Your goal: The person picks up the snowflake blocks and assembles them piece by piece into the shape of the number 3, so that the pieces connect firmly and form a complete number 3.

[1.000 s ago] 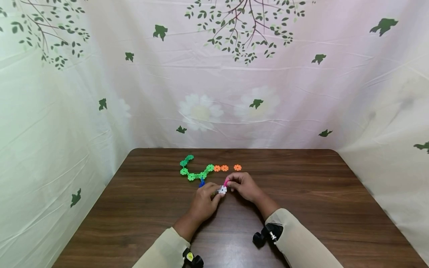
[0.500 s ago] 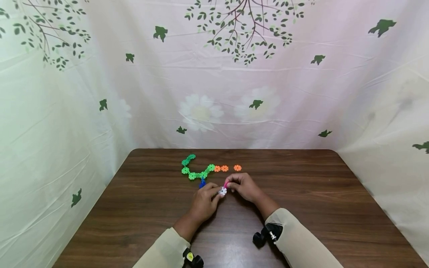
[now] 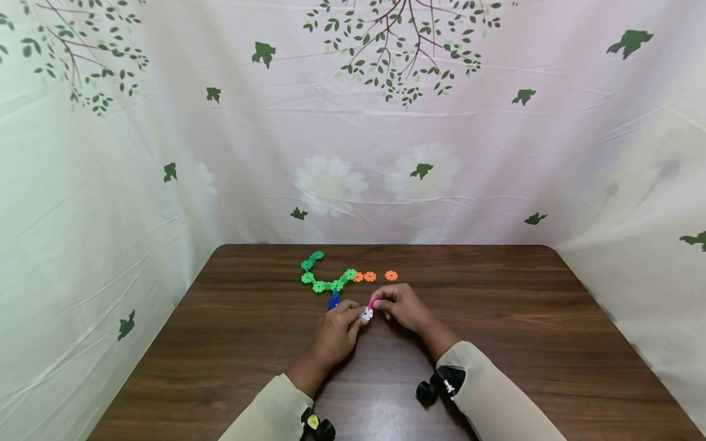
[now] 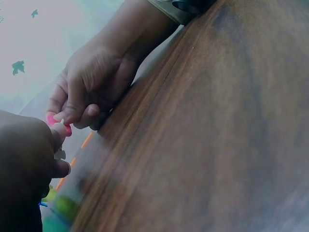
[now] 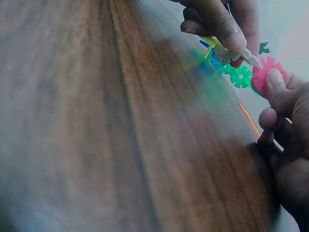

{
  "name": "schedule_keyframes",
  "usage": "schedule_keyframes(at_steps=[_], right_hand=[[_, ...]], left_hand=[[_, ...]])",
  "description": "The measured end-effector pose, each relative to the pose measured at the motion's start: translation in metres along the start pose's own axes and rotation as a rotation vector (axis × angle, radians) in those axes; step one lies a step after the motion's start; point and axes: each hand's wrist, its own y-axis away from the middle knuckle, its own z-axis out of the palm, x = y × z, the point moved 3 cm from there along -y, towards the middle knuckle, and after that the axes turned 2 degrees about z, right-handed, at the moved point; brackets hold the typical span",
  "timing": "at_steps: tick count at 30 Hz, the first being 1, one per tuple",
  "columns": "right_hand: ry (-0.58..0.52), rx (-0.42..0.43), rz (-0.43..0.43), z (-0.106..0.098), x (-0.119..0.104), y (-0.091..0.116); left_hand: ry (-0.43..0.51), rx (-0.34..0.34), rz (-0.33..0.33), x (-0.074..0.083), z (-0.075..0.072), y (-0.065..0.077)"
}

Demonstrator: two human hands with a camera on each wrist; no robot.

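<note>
In the head view my left hand (image 3: 335, 334) pinches a white notched flower disc (image 3: 367, 313) between thumb and fingers. My right hand (image 3: 405, 307) holds a pink notched disc (image 5: 266, 75) by thumb and forefinger. The pink disc's edge meets the white one in the right wrist view; how deep the notches engage cannot be told. Just beyond the left hand, a blue disc piece (image 3: 334, 299) joins a curved chain of green discs (image 3: 319, 286). Left fingers partly hide the white disc and whatever lies behind it.
Two orange discs (image 3: 370, 277) lie by the right end of the green chain, with a third orange disc (image 3: 391, 275) apart to their right. Something yellow (image 5: 210, 44) shows behind the left fingers. A printed curtain (image 3: 364, 135) hangs behind the brown table (image 3: 496, 306).
The green chain and its blue piece have shifted slightly right and away from me. Both hands stay nearly in place, still holding the white and pink discs.
</note>
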Motion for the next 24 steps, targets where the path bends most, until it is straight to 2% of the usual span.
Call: schedule_keyframes(at_steps=[7, 15, 24], right_hand=[[-0.008, -0.007, 0.028, 0.0007, -0.0019, 0.0], [-0.023, 0.036, -0.017, 0.0015, 0.0, -0.001], [0.001, 0.077, -0.187, 0.004, 0.0009, -0.0012]], left_hand=[[-0.002, 0.0, 0.012, -0.0005, -0.0006, -0.0007], [0.005, -0.005, -0.04, -0.002, -0.0016, -0.0024], [-0.031, 0.009, -0.031, -0.0002, 0.0002, -0.0029]])
